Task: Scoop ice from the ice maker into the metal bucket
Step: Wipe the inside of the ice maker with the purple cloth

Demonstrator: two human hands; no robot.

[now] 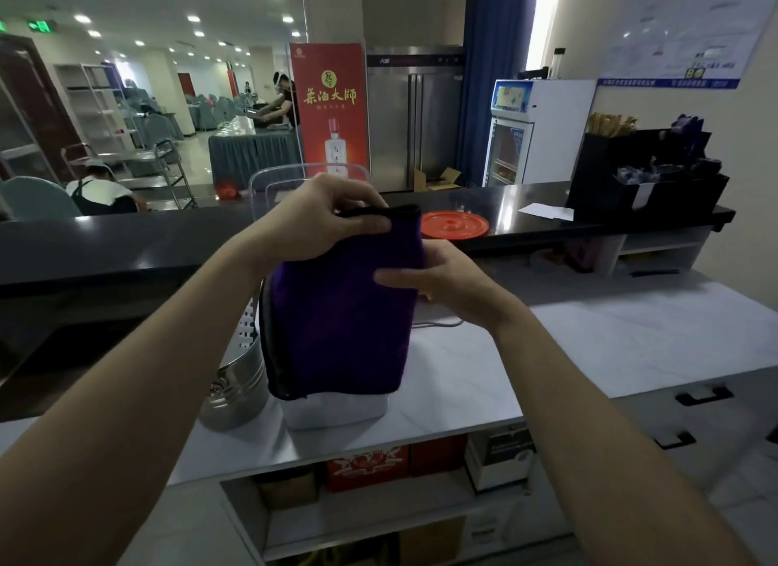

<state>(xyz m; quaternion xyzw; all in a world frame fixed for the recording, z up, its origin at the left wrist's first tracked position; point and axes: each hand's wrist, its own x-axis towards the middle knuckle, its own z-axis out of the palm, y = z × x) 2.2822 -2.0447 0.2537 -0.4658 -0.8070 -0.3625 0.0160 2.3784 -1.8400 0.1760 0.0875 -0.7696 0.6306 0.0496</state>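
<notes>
A folded purple cloth [337,312] hangs in front of me, covering most of the white ice maker [337,409] on the counter. My left hand [320,224] pinches the cloth's black-trimmed top edge. My right hand [438,279] holds the cloth's right side, fingers lying across its front. The clear lid [269,186] of the ice maker stands raised behind my hands. The metal bucket [235,388] sits on the counter left of the ice maker, with a white perforated scoop [246,325] sticking up from it.
An orange round lid [454,224] lies on the black bar top [126,237]. A black organiser [644,173] with straws stands at the right, with white paper [547,211] beside it. The pale counter [589,338] extends right. Boxes fill the shelves below.
</notes>
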